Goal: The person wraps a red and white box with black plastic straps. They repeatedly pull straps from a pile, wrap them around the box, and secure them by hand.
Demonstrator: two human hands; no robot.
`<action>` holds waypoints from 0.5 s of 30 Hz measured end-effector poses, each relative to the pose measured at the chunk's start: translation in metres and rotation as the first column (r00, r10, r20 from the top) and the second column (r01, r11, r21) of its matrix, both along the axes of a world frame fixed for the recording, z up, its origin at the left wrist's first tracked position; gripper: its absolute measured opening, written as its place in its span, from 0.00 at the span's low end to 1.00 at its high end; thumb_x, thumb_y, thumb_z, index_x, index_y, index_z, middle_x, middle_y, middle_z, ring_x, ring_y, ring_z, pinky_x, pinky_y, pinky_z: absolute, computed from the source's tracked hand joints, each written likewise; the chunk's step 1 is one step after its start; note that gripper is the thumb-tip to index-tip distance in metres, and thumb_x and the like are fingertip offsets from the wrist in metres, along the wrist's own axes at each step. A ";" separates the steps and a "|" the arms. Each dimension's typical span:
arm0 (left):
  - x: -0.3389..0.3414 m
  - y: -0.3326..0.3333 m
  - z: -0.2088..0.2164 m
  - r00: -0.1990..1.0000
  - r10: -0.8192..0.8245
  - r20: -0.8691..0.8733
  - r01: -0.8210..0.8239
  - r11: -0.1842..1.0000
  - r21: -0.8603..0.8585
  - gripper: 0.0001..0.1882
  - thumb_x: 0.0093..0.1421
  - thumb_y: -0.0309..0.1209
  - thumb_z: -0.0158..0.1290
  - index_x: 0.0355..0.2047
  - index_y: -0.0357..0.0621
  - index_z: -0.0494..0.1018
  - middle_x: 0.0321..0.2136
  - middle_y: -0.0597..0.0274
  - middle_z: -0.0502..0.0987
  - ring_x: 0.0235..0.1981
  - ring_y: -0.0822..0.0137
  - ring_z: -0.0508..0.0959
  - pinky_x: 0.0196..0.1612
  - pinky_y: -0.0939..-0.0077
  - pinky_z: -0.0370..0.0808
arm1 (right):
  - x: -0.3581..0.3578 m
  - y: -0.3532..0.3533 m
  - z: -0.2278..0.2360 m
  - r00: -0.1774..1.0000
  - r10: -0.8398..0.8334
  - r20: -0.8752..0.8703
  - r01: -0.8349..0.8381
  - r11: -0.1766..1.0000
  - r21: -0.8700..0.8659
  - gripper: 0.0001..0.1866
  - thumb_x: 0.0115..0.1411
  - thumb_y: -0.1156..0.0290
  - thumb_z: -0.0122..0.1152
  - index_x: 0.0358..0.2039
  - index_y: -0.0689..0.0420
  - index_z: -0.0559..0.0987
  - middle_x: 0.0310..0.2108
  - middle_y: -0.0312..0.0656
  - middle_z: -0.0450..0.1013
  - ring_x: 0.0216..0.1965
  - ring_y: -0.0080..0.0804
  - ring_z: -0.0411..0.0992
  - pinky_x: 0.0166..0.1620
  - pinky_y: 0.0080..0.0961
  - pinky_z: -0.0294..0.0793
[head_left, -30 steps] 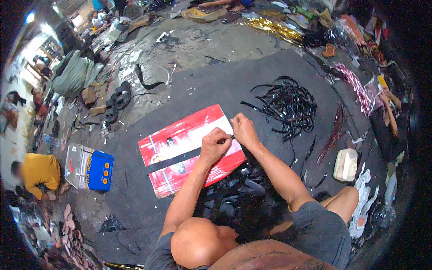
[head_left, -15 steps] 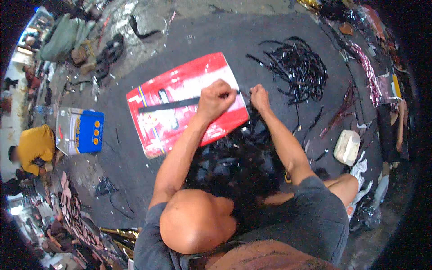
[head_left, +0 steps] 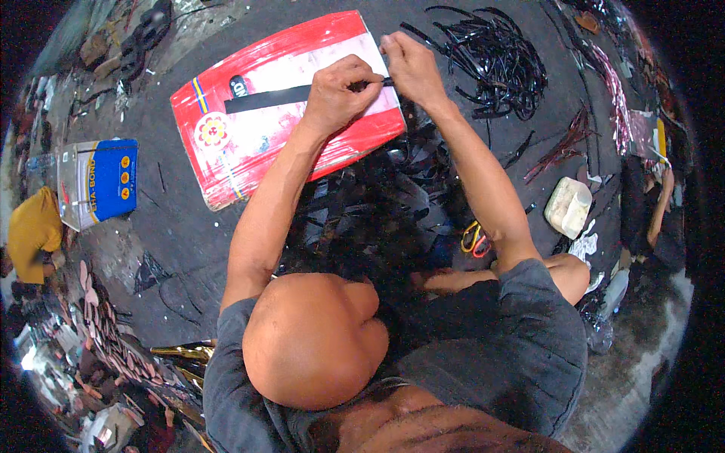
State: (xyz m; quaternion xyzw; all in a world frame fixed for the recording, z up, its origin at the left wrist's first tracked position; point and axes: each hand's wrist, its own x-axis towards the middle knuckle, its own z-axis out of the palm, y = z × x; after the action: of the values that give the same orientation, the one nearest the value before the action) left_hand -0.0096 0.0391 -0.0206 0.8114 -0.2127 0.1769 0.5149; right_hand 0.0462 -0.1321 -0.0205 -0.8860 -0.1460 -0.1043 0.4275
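A long flat black strip [head_left: 268, 100] lies across a red and white board [head_left: 351, 30] with a floral emblem and thin blue and yellow stripes. My left hand [head_left: 340, 92] is over the board's right half, thumb and fingers pinched on the strip. Just past the board's right edge, my right hand [head_left: 414, 69] has its fingers closed around the strip's other part. A short dark length shows between the two hands. How the strip runs inside the right fist is hidden.
A heap of glossy black strips [head_left: 498, 64] lies at the far right. Yellow and red-handled scissors [head_left: 474, 240] rest beside my right forearm. A whitish block-shaped container [head_left: 568, 208] sits farther right. At the left stands a blue and white can [head_left: 113, 181]; a person in yellow [head_left: 34, 234] is beyond it.
The view has shifted, so the board appears higher and farther left. My right hand has moved forward, closer to the left hand, which stays on the strip. The scissors show more fully.
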 end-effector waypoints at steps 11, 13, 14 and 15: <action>-0.001 -0.006 0.001 1.000 0.020 0.002 -0.020 1.000 -0.013 0.03 0.53 0.24 0.63 0.29 0.42 0.83 0.27 0.61 0.80 0.24 0.69 0.80 0.30 0.76 0.77 | 0.008 -0.055 -0.128 0.997 -0.077 0.000 0.075 0.974 -0.213 0.15 0.70 0.64 0.49 0.38 0.62 0.79 0.33 0.54 0.80 0.37 0.59 0.78 0.43 0.51 0.77; 0.000 -0.006 0.002 0.999 0.027 0.018 -0.027 1.000 -0.001 0.03 0.53 0.24 0.63 0.29 0.42 0.83 0.27 0.61 0.80 0.24 0.69 0.80 0.30 0.76 0.77 | 0.007 -0.075 -0.154 0.997 -0.074 0.016 0.074 0.918 -0.389 0.15 0.70 0.64 0.47 0.40 0.63 0.77 0.35 0.56 0.80 0.37 0.61 0.78 0.44 0.54 0.77; 0.002 -0.007 -0.001 0.999 0.017 0.040 -0.017 1.000 -0.005 0.02 0.53 0.24 0.63 0.29 0.42 0.83 0.27 0.61 0.80 0.24 0.70 0.80 0.30 0.76 0.77 | 0.004 -0.086 -0.163 0.994 -0.106 -0.035 0.078 0.883 -0.463 0.16 0.71 0.64 0.46 0.42 0.63 0.77 0.37 0.58 0.80 0.38 0.62 0.78 0.44 0.55 0.77; 0.002 -0.008 -0.001 1.000 0.012 0.026 -0.011 1.000 -0.008 0.02 0.53 0.24 0.63 0.29 0.41 0.83 0.27 0.61 0.80 0.24 0.69 0.80 0.30 0.76 0.77 | 0.003 -0.089 -0.165 0.987 -0.137 -0.083 0.073 0.845 -0.530 0.16 0.71 0.64 0.45 0.43 0.63 0.76 0.38 0.59 0.79 0.39 0.64 0.78 0.45 0.57 0.77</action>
State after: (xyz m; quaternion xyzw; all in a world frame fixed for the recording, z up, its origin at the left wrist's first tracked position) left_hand -0.0072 0.0315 -0.0213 0.8083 -0.2141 0.1913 0.5140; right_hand 0.0489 -0.2210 -0.1858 -0.9802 -0.0950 -0.0314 0.1707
